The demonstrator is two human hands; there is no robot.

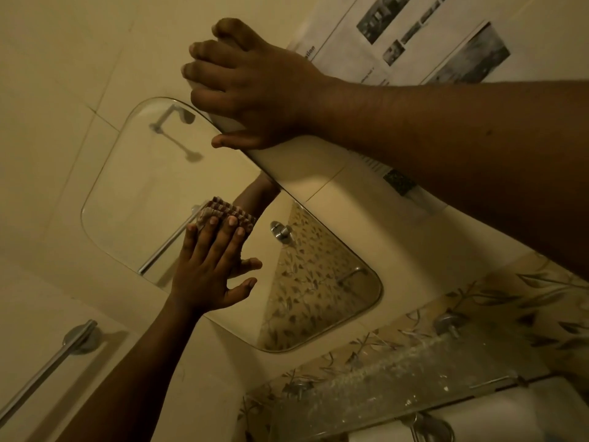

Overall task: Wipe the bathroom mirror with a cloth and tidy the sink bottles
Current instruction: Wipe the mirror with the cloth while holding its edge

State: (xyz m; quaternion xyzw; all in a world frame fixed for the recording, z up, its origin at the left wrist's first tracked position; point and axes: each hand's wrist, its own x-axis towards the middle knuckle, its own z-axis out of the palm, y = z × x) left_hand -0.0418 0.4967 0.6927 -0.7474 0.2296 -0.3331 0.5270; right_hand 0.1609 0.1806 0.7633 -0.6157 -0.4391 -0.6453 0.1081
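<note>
Your left hand (207, 269) lies flat on the mirror (143, 186), a little toward 7 o'clock of the picture's centre, its fingers straight and slightly spread and the thumb standing out toward 3 o'clock. Under those fingertips (213, 221) sits the cloth (234, 213), a small folded brown-and-pale ribbed piece pressed against the glass; most of it shows just beyond the nails toward 12 o'clock, near the middle of the mirror. Your right hand (251, 87) is at 12 o'clock of the view, well apart from the left, and clamps the mirror's edge: the fingers curl over the rim and behind it, and the thumb lies along the front of the glass. The mirror itself is a rounded pane that runs slantwise from 10 o'clock down to 5 o'clock, touching the cream wall tiles. In it you can see a reflected forearm meeting the cloth and a patch of leaf-patterned tiling. At 5 o'clock of the mirror, close below it, a glass shelf (382, 378) speckled with white spots hangs on metal pegs. A metal towel bar (63, 352) is fixed to the wall at 8 o'clock, and a printed newspaper sheet (430, 36) is stuck flat to the wall at 1 o'clock, just beyond your right wrist.
</note>
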